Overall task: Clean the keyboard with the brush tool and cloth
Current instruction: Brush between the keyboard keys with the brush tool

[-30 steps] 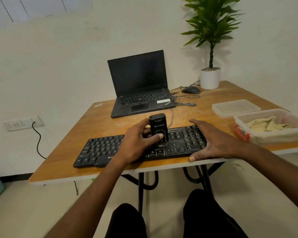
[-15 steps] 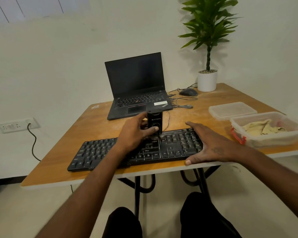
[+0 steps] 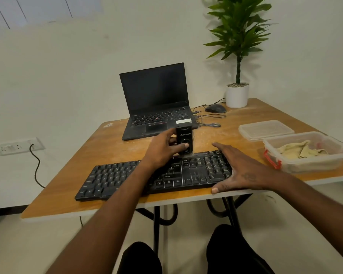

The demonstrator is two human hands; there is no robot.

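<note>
A black keyboard [image 3: 127,177] lies along the front edge of the wooden table [image 3: 111,147]. My left hand [image 3: 162,151] grips a black block-shaped brush tool [image 3: 184,140], held upright with its bristle end down on the keyboard's far edge, right of the middle. My right hand [image 3: 239,171] rests flat with spread fingers on the keyboard's right end, its thumb on the table's edge. A beige cloth [image 3: 301,151] lies crumpled inside a clear plastic box [image 3: 312,165] to the right.
An open black laptop [image 3: 156,103] stands behind the keyboard. A mouse [image 3: 215,108] with loose cables and a potted plant [image 3: 237,95] sit at the back right. The box's lid [image 3: 265,129] lies beside it. My knees show under the table.
My left hand has pushed the brush tool from the keyboard's middle rows away to its far edge. My right hand has stayed on the keyboard's right end.
</note>
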